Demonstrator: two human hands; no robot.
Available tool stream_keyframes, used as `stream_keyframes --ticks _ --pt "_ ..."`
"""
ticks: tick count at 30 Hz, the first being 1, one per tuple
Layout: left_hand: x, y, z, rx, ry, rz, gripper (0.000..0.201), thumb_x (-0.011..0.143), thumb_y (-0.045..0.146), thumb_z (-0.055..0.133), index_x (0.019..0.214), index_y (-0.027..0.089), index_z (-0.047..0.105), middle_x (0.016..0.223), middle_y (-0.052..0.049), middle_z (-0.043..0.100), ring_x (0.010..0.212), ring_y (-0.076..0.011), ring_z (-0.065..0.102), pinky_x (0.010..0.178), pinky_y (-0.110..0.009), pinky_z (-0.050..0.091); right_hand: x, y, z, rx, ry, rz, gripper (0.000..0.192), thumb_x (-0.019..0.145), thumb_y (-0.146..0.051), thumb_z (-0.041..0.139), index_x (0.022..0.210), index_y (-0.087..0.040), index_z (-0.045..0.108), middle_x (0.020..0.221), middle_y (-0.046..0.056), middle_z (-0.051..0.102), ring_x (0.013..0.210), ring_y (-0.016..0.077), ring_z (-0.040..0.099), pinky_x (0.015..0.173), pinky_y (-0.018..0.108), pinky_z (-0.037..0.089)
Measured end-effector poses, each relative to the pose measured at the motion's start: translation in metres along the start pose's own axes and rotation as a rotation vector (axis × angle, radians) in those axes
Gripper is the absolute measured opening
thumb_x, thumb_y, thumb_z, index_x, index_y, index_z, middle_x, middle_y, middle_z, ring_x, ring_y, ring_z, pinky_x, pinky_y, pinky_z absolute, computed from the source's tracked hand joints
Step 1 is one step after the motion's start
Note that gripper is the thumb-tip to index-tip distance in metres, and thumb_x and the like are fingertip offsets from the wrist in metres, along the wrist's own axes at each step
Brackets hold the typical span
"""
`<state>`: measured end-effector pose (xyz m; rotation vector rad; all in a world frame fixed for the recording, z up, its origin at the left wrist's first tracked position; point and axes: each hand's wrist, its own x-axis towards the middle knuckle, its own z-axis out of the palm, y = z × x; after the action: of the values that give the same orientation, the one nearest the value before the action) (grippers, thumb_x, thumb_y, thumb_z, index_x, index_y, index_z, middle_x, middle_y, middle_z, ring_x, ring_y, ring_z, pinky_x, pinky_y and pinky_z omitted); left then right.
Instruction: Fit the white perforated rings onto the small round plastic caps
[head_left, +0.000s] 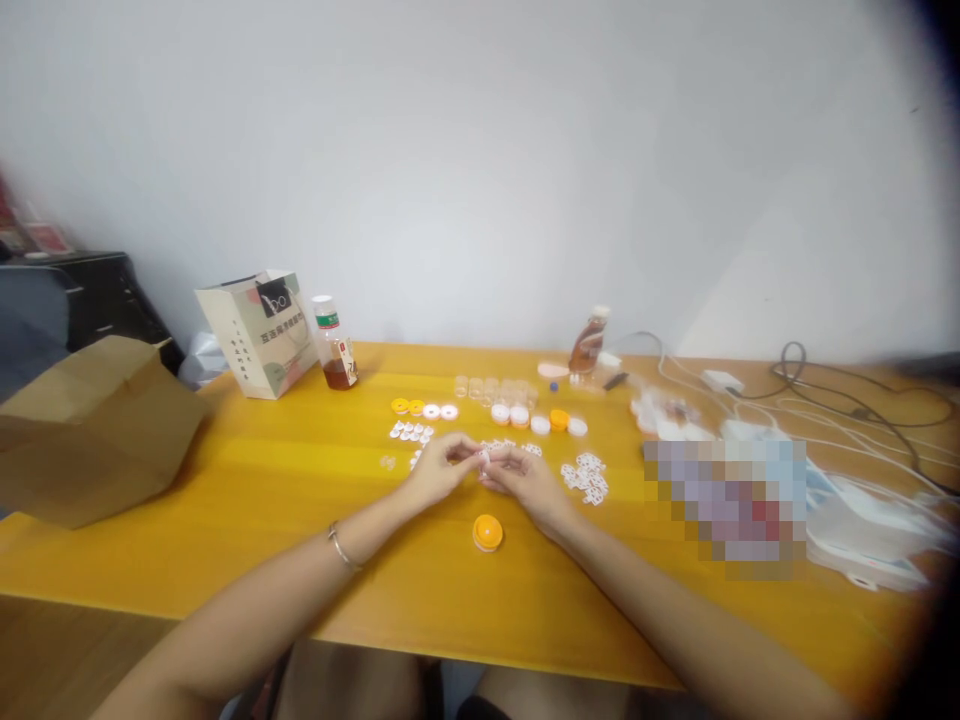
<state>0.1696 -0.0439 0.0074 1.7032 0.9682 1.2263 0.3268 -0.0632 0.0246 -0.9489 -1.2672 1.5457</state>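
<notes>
My left hand (442, 468) and my right hand (529, 480) meet over the middle of the table. Both are closed, fingertips pinching a small white piece (484, 459) whose details are blurred. Nearer to me lies an orange round cap (487, 533) with a pale rim. Beyond my left hand, small white round parts (409, 432) sit in rows, partly hidden by the hand. To the right of my right hand is a loose pile of white cut-out pieces (585, 477); more such pieces (532, 450) show just behind my fingers.
Yellow and white rings (416, 408), white and orange caps (519, 414) and clear cups (491, 390) line the back. Behind stand a paper bag (262, 335), a jar (334, 345) and a brown bottle (589, 343). A brown paper sack (97, 430) is left; cables (847, 405) lie right.
</notes>
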Motion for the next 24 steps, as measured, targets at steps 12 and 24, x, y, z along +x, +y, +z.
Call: stream_keyframes --ticks 12,24 --pt "0.0001 0.0055 -0.0018 -0.039 0.006 0.044 0.022 0.071 0.030 0.062 0.082 0.012 0.064 0.083 -0.008 0.067 0.078 -0.0165 0.062 0.074 -0.027 0.048 0.0027 -0.0042 -0.0032 0.101 -0.009 0.087 0.019 0.060 -0.028 0.072 0.074 -0.017 0.065 0.079 0.000 0.063 0.074 0.0098 0.061 0.079 0.025 0.049" --pt "-0.0016 0.0061 0.0007 0.046 0.041 0.052 0.018 0.072 0.027 0.060 0.082 0.013 0.063 0.082 -0.007 0.066 0.075 -0.0148 0.061 0.071 -0.025 0.047 0.0019 0.0011 -0.0019 0.090 0.011 0.037 0.023 0.056 -0.028 0.074 0.074 -0.016 0.065 0.076 0.000 0.064 0.071 0.0104 0.061 0.081 0.029 0.048"
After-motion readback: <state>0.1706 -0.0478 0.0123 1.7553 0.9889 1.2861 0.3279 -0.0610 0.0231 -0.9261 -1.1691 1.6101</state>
